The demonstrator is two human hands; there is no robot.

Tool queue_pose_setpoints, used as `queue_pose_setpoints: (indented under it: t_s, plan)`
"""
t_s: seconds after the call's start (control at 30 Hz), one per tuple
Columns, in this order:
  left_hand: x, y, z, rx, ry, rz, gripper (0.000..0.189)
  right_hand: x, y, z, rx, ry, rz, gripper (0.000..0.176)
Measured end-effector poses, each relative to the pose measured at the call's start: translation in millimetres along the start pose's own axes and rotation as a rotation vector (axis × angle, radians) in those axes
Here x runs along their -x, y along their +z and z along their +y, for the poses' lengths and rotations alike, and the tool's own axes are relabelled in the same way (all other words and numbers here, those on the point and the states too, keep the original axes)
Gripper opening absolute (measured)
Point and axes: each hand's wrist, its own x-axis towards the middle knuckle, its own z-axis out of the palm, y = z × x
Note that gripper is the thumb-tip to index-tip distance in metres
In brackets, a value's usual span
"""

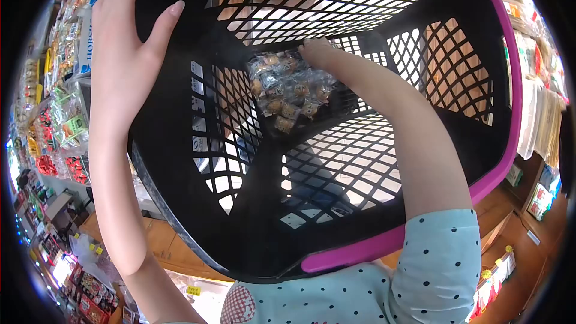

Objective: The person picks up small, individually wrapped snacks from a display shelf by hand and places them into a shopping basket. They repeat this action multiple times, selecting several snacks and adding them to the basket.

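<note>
A black plastic shopping basket [240, 246] with latticed sides and a pink handle [360, 251] fills the view, its mouth facing me. My left hand [129, 39] holds it at the upper left rim, thumb lying on the inside, the other fingers partly cut off at the top of the view. Deep inside, my right hand [318, 53] has its fingers curled at the upper edge of a clear bag of small wrapped snacks [288, 90]. Those fingertips are partly hidden. The snacks lie against the far end of the basket.
Shelves with packaged goods [66, 120] line the left. Hanging packets [528, 120] are on the right, beside brown wooden shelving [510, 204]. Boxes and packets [90, 294] fill the lower left. Floor tiles show through the basket's lattice.
</note>
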Motion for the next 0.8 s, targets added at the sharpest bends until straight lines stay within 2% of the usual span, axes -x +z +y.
queue_pose_setpoints:
  t_s: [0.07,0.17,0.27,0.3,0.37,0.5,0.53,0.57,0.63,0.67,0.7,0.77,0.8]
  plan:
    - [1.4,0.7,3.9,0.048,-0.092,0.009,0.041,0.2,5.3,0.2,-0.005,-0.023,0.024,0.036]
    - [0.5,0.7,0.4,0.066,-0.090,-0.011,0.041,-0.6,17.6,-1.9,0.014,-0.072,0.094,0.033]
    - [0.3,-1.0,0.4,0.043,-0.062,-0.033,0.041,-2.9,31.2,-7.1,0.060,-0.151,0.297,0.025]
    - [0.2,-2.1,0.3,0.046,-0.064,-0.038,0.041,-3.2,36.2,-7.5,0.058,-0.153,0.292,0.025]
    - [0.4,-0.4,-0.1,0.105,-0.083,-0.051,0.040,0.6,48.8,-8.3,0.122,-0.139,0.466,0.026]
    - [1.1,0.4,-5.6,0.067,-0.033,-0.041,0.040,3.7,50.2,-6.9,0.245,-0.173,0.432,0.019]
    - [1.2,0.5,-5.5,0.072,-0.028,-0.039,0.040,11.4,41.9,-8.7,0.253,-0.190,0.536,0.012]
    - [1.4,0.5,-5.0,0.076,-0.030,-0.037,0.039,17.5,31.7,-9.8,0.254,-0.183,0.534,0.012]
    - [1.4,-0.3,-3.4,0.086,-0.026,-0.031,0.039,50.9,-21.0,-14.5,0.305,-0.321,0.134,0.016]
    - [0.8,-0.4,-2.9,0.093,-0.017,-0.022,0.039,71.8,-45.9,-15.3,0.227,-0.354,0.042,0.019]
    - [0.3,-1.2,-2.4,0.098,-0.008,-0.015,0.039,91.7,-63.0,-12.6,0.226,-0.346,0.046,0.019]
    - [1.1,-3.1,0.6,0.042,0.009,-0.003,0.039,136.2,-89.3,-1.5,0.210,-0.357,-0.083,0.021]
    - [1.3,-4.2,2.3,-0.015,0.019,0.003,0.039,166.3,-103.6,4.7,0.225,-0.348,-0.017,0.019]
